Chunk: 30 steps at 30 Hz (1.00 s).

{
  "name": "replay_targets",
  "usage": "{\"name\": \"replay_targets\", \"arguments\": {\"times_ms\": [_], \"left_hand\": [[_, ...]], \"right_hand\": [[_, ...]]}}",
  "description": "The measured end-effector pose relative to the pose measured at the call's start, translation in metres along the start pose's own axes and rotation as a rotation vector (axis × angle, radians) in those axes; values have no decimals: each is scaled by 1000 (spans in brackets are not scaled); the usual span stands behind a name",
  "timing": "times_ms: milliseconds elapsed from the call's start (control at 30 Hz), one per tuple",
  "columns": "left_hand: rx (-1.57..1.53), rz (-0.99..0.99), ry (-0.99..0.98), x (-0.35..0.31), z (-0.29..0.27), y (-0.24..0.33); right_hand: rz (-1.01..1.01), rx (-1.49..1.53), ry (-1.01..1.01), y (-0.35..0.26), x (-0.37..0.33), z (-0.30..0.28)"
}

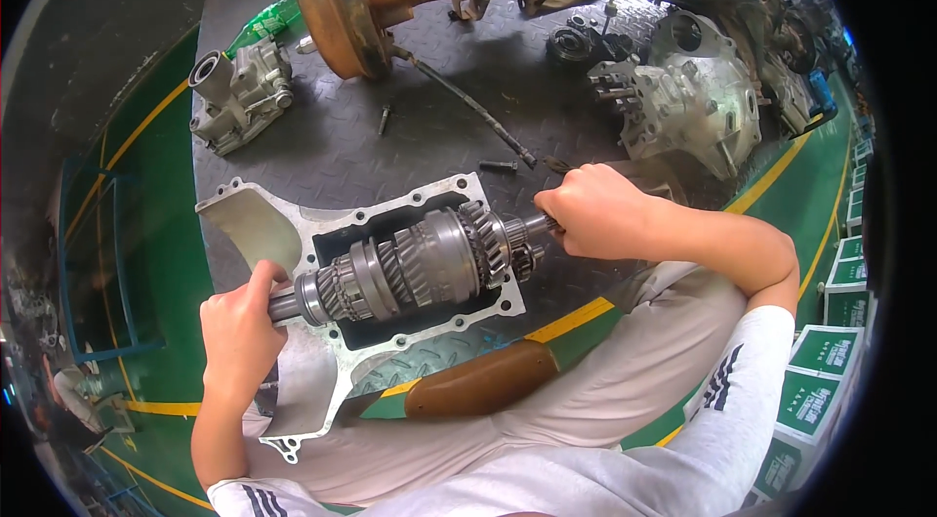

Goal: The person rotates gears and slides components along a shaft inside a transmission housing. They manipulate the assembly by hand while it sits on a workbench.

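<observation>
A steel gear shaft (405,268) with several gears and rings lies lengthwise over the open gearbox housing half (293,224) in front of me. My left hand (242,317) is closed round the shaft's plain left end. On the right, my right hand (595,212) grips the thin splined end in a fist. The largest gears sit toward the right end, above the housing's dark cavity. I cannot tell whether the shaft rests in its seats or is held just above them. Bolt holes dot the housing's pale flange.
A rusty axle with a brake drum (327,4) spans the back of the metal table (332,141). Cast housings stand at left (239,97) and right (688,92). Loose bolts (385,120) and a green bottle (268,24) lie behind. Green-and-white boxes (815,385) stand at right.
</observation>
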<state>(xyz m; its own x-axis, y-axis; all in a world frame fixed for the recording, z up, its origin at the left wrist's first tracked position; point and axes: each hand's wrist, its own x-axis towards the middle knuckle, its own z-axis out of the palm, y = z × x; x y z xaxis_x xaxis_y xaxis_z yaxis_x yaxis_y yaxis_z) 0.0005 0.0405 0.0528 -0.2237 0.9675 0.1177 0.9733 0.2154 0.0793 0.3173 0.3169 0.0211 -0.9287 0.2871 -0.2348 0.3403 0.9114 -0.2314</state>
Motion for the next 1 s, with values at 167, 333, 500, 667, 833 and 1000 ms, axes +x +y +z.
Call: {"name": "replay_targets", "arguments": {"times_ms": [167, 333, 500, 667, 833, 1000], "left_hand": [[2, -5, 3, -1, 1, -1], [-3, -6, -15, 2, 3, 0], [-17, -4, 19, 0, 2, 0], [-13, -14, 38, -1, 2, 3], [31, -34, 87, -2, 4, 7], [43, -48, 61, -4, 4, 5]], "right_hand": [[25, 62, -45, -1, -1, -6], [51, 76, -83, -2, -1, -14], [48, 140, -224, -3, 7, -27], [55, 209, -303, 0, 11, -33], [-32, 358, -520, 14, 20, -40], [-68, 130, 82, -2, -9, -13]]}}
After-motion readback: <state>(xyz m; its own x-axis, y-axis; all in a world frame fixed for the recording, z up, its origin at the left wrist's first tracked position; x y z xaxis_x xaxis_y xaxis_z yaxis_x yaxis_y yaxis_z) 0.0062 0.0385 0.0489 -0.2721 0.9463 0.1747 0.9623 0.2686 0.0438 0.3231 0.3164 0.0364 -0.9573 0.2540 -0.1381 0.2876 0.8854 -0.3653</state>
